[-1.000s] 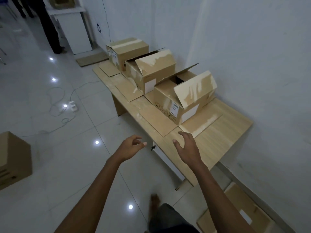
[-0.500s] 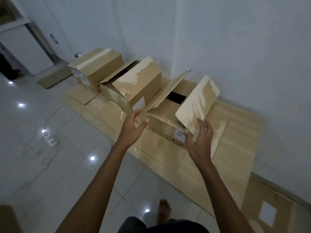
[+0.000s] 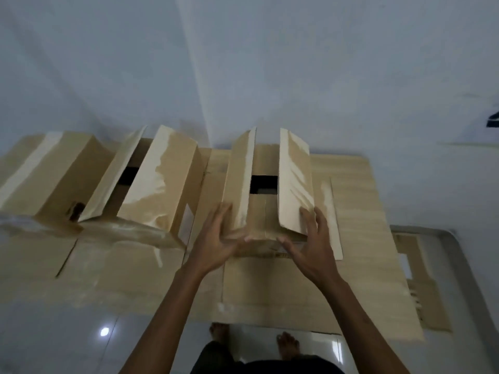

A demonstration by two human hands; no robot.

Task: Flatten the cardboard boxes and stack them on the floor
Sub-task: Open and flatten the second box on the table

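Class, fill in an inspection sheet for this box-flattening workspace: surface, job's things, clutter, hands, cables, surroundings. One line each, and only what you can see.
Surface: wooden table against the wall, partly covered by flat cardboard pieces.
Job's things: three boxes in a row: taped box at left, closed; middle box, flaps raised; right box, flaps raised. None flattened yet.
Clutter: nothing seen.
Hands: left hand and right hand, fingers straight, pressed on either side of the right box's near end.
Cables: nothing seen.
Surroundings: white wall; glossy tiled floor; flattened cardboard on the floor at right; the person's bare feet.
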